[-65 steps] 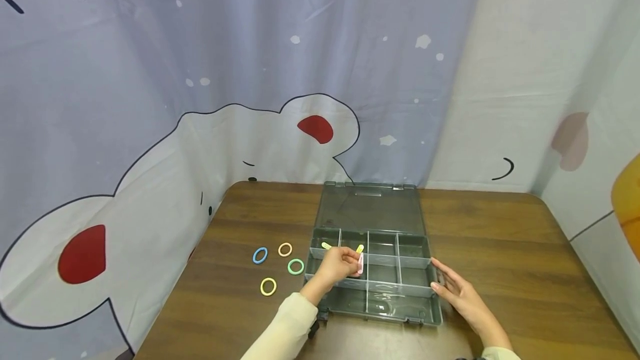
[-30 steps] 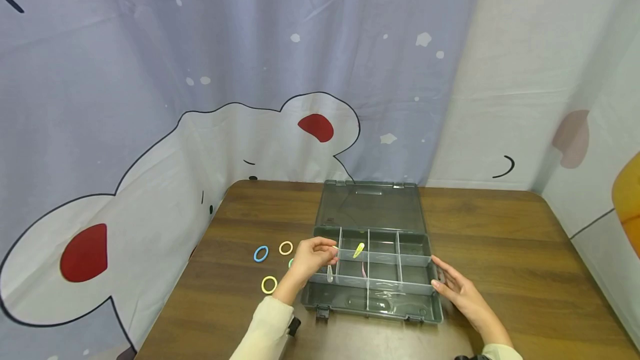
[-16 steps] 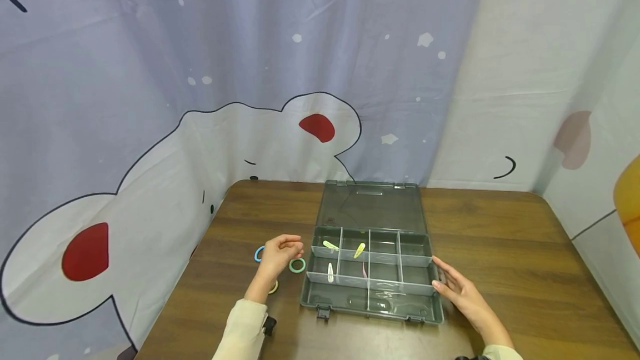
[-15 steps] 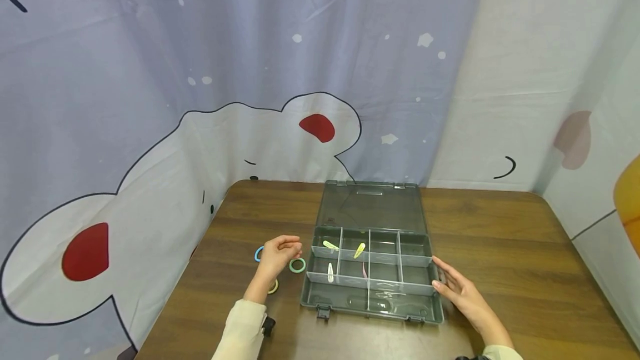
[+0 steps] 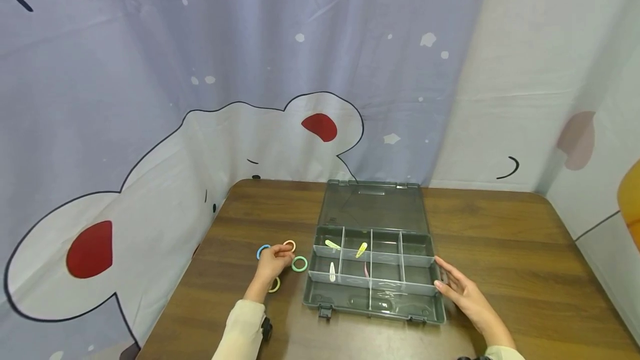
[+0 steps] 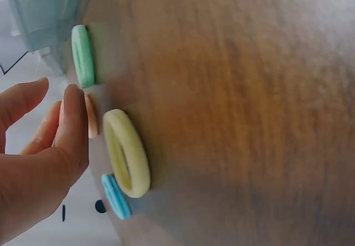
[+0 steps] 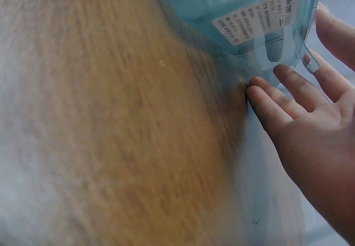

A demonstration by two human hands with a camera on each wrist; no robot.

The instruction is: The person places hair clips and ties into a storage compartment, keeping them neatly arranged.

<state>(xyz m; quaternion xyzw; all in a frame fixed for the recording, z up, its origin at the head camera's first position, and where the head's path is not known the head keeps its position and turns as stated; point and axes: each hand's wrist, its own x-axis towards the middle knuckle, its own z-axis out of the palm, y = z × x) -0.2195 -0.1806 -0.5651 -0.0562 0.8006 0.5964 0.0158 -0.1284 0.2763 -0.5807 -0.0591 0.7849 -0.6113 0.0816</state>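
My left hand (image 5: 272, 263) is over the loose hair ties on the left, thumb and fingers apart. Its fingertips are right at the peach hair tie (image 5: 294, 247), which they partly hide in the left wrist view. Around the hand lie a green hair tie (image 5: 306, 264), a blue one (image 5: 259, 252) and a yellow one (image 6: 138, 163). A grey see-through compartment box (image 5: 372, 204) stands with its lid folded back. Inside are a lime snap hair clip (image 5: 332, 245), a yellow clip (image 5: 361, 250), a white clip (image 5: 332, 272) and a pink clip (image 5: 366, 270). My right hand (image 5: 465, 296) rests its fingertips against the box's right side.
The wooden table (image 5: 500, 238) reaches back to a printed curtain (image 5: 400, 71). A latch (image 5: 325, 311) sticks out from the box's front edge. In the right wrist view, a printed label (image 7: 258, 21) shows on the box's side.
The left hand has let go of the lime clip, now in the back-left compartment. It has moved left from the box and down to the hair ties. The right hand has stayed at the box.
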